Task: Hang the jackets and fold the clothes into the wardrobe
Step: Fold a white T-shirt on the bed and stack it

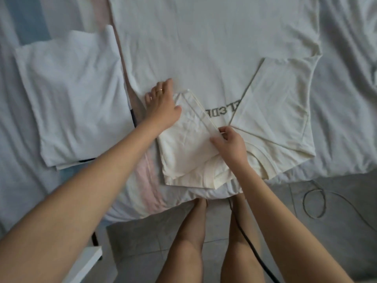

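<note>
A cream T-shirt [204, 48] with grey lettering lies flat on the bed, its collar toward me. Both sleeves are folded in over the chest: the left sleeve [183, 139] and the right sleeve [281, 111]. My left hand [161, 105] lies flat with straight fingers, pressing the shirt's left edge beside the folded sleeve. My right hand [230, 144] pinches the hem of the left sleeve near the collar [263, 160].
A folded white garment [75, 99] lies on the bed to the left. A pink cloth [146, 180] shows under the shirt at the bed's front edge. A black cable [251, 248] and a loop of grey wire [314, 203] lie on the tiled floor by my legs.
</note>
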A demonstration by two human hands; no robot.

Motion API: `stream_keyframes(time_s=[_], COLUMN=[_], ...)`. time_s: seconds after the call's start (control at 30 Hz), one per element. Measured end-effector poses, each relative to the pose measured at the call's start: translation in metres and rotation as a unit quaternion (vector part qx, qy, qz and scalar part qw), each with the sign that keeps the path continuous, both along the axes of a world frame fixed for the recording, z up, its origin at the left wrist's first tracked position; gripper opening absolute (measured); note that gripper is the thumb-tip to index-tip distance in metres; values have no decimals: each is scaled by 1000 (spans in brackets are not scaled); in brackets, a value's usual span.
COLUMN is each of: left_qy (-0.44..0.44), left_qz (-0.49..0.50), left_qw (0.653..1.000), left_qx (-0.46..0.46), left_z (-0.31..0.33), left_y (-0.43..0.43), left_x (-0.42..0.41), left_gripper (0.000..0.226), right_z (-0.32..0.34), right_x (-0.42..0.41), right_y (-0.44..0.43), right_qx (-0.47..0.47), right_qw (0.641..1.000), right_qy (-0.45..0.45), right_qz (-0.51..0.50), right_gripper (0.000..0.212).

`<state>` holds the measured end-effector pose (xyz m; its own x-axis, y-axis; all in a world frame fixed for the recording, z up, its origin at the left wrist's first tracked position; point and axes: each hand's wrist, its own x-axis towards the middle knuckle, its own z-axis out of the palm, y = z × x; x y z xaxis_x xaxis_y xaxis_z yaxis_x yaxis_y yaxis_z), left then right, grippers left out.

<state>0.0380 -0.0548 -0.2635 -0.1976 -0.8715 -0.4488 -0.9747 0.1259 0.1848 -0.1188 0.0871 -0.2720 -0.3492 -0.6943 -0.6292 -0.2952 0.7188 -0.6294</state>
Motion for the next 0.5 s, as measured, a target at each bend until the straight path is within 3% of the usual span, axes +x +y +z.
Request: stream_keyframes(time_s=[0.1,0.2,0.37,0.5], left_qy=[3,71,118,120], left_qz=[-66,-111,-101,-123], left_qw=[997,987,975,982], left_qx=[47,97,155,83], left_z=[-7,-2,3,1], left_y=[-19,-33,-48,-51], left_x=[-2,10,26,29], left_gripper=[54,26,25,24], right_z=[0,5,15,10], right_x=[-3,-4,-22,-38], right_y=[4,8,-12,-43], right_qx=[-6,-37,-98,-113], right_qw=[1000,998,988,984], right_qy=[22,51,57,82], right_qz=[15,17,102,112], right_gripper=[25,21,18,20])
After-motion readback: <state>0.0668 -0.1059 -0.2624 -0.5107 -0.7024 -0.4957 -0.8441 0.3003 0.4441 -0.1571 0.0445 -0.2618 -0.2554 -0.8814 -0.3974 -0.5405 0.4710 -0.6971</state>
